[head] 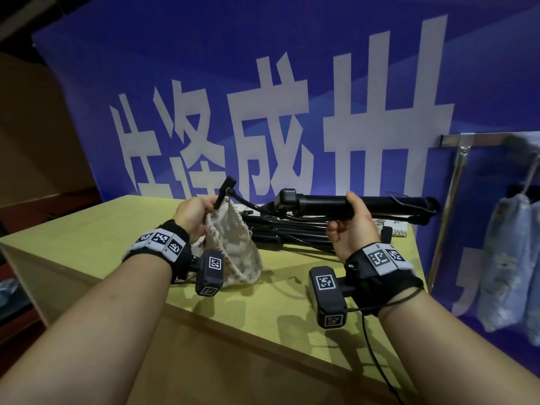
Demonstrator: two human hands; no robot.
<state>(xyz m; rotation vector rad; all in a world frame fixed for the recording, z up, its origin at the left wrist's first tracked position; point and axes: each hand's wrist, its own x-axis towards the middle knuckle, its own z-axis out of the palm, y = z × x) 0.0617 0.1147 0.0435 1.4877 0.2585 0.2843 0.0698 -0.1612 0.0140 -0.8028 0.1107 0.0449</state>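
The left hand (193,213) is up over the yellow table (263,317). Its fingers are curled. They pinch the rim of a pale cloth bag (233,252) and a small black end piece (223,192) at the same time. I think the rim is held high so the mouth of the bag hangs open. The bottom of the bag rests on the table.

A thin black hose (248,201) runs from the end piece to a long black tube (321,204). The right hand (352,229) has its fingers wrapped around the tube. It holds the tube flat in the air, just right of the bag. My guess is that the tube goes into the bag, small end first.

Under the tube, a bundle of black rods (286,232) lies on the table. The rods are dark and tangled, so I cannot tell what they make. The right hand hides part of the tube. I cannot see inside the bag. Far right, a metal rack (455,176) holds a blue cloth (502,258), and only part of it shows.
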